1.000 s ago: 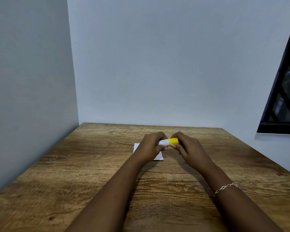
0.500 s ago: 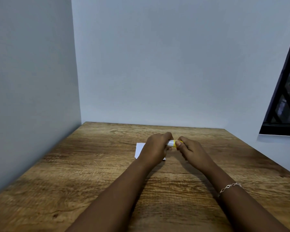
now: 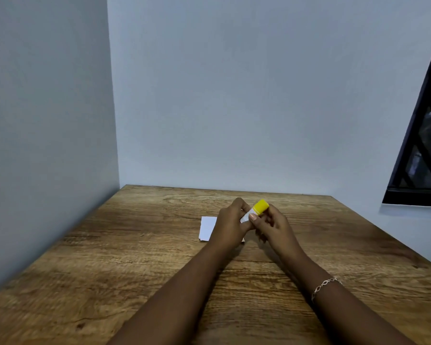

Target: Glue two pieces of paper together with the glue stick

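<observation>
The surface (image 3: 135, 257) sat in a corner, one wall (image 3: 47, 120) along its left edge and another (image 3: 246, 95) behind its far edge. A window (image 3: 423, 155) stood off to the right. The paper (image 3: 207, 227) lay on the surface near the middle, partly behind the left grip (image 3: 228, 227). The glue stick (image 3: 258, 209) was above the surface, between the left grip and the right grip (image 3: 274, 226), tilted with its cap end up and rightward.

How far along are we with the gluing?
Done: white paper lies on the table. In hand: left hand grips the glue stick, right hand pinches by its yellow cap, apparently not yet off. Left: uncapping, spreading glue, pressing the pieces together.
</observation>
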`<state>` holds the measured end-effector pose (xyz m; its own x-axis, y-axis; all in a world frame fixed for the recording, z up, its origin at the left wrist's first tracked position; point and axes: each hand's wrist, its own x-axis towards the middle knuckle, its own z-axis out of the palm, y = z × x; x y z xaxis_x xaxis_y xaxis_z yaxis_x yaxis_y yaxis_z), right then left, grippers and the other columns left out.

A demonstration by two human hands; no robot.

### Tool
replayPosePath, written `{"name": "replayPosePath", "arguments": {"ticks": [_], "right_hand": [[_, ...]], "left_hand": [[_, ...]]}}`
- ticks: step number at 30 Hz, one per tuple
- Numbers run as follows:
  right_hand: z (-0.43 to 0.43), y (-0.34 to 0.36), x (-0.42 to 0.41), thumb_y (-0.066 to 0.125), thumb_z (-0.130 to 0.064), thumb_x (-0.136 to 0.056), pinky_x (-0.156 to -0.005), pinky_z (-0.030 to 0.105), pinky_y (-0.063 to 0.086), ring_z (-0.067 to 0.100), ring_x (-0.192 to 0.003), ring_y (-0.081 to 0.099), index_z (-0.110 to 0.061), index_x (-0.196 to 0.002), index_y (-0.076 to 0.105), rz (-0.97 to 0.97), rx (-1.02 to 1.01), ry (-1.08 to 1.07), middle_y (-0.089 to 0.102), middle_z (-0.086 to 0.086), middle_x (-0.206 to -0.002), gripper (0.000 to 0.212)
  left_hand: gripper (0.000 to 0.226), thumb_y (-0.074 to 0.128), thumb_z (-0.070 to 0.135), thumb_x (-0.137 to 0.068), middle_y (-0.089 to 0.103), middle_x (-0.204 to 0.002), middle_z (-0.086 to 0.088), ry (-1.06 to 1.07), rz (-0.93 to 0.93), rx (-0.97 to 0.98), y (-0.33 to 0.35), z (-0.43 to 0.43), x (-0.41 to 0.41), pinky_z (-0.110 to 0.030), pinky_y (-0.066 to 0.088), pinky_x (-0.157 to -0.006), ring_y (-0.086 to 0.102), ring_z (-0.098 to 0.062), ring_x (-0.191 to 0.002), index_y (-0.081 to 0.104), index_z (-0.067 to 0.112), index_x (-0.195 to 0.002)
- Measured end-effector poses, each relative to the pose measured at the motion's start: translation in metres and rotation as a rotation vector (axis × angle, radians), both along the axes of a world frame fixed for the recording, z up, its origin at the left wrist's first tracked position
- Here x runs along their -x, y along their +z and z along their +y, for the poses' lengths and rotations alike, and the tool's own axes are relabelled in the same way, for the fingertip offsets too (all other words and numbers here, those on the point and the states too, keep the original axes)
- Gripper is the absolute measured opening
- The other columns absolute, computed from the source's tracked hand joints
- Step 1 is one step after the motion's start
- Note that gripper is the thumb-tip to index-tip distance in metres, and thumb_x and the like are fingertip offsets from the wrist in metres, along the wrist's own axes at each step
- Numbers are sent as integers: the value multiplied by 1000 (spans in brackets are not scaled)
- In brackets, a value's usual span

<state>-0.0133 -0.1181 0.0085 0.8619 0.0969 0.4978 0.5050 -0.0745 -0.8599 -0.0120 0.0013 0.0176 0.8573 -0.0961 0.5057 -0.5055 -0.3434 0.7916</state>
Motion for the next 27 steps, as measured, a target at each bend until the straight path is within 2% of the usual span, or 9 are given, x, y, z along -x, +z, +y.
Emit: {"name": "replayPosePath", "arguments": {"ticks": [2,4,7,9,12,16,20,24,27], "right_hand": [[-1,1,-1,57,-3,-84,-42,14,37,0,-45,48,-11,-75,56,-9,-28,-32,54,-6,-54,12],[-8,2,-6,61,-5,-82,-47,18,41,4,-50,51,-8,-73,54,-70,26,-164,55,0,-58,12],[-17,1,-13,67,-13,-79,-54,29,43,13,-56,48,-9,-72,50,-111,166,-333,52,1,-60,19],[-19,-1,-17,69,-16,-78,-56,33,43,16,-59,49,-9,-73,51,-82,200,-353,55,5,-63,20],[-18,-5,-23,69,-18,-78,-55,31,41,18,-60,50,-11,-72,50,-55,261,-367,58,10,-67,21],[-17,-9,-26,68,-19,-78,-55,30,40,20,-63,54,-8,-75,51,-30,324,-374,63,13,-72,20],[-17,-8,-16,68,-24,-79,-58,29,43,19,-69,55,-10,-84,53,18,367,-348,59,3,-74,20],[-26,-10,-2,63,-40,-81,-83,34,40,26,-106,53,-8,-115,52,24,708,-375,59,13,-115,48],[-36,-19,5,52,-53,-83,-92,34,35,26,-122,41,-6,-124,42,64,965,-320,47,16,-133,63]], "left_hand": [[28,68,8,-78,59,-67,3,-52,62,-20,1,1,1,-7,37,-46,55,2,-59,44,14,-92],[40,70,18,-79,66,-92,-7,-24,119,-111,3,6,0,-17,45,-62,62,-11,-84,44,15,-110],[53,55,36,-89,58,-125,-17,234,105,-522,5,20,-7,-37,45,-90,53,-30,-117,37,10,-131],[53,47,38,-92,51,-134,-17,293,171,-630,3,26,-9,-42,39,-102,44,-32,-126,33,11,-136],[55,40,41,-94,36,-148,-14,290,231,-736,-3,28,-13,-45,18,-115,24,-29,-140,30,9,-139],[62,35,44,-95,20,-155,-13,244,273,-802,-10,26,-17,-45,7,-118,11,-29,-145,19,9,-144],[62,33,45,-95,19,-156,-13,216,242,-797,-18,23,-15,-44,5,-118,8,-26,-146,18,10,-144],[61,31,45,-96,17,-156,-12,201,199,-793,-21,21,-15,-44,3,-117,8,-26,-145,17,10,-144],[64,27,47,-96,8,-158,-13,211,223,-838,-28,15,-14,-44,2,-118,1,-27,-146,11,10,-146]]}}
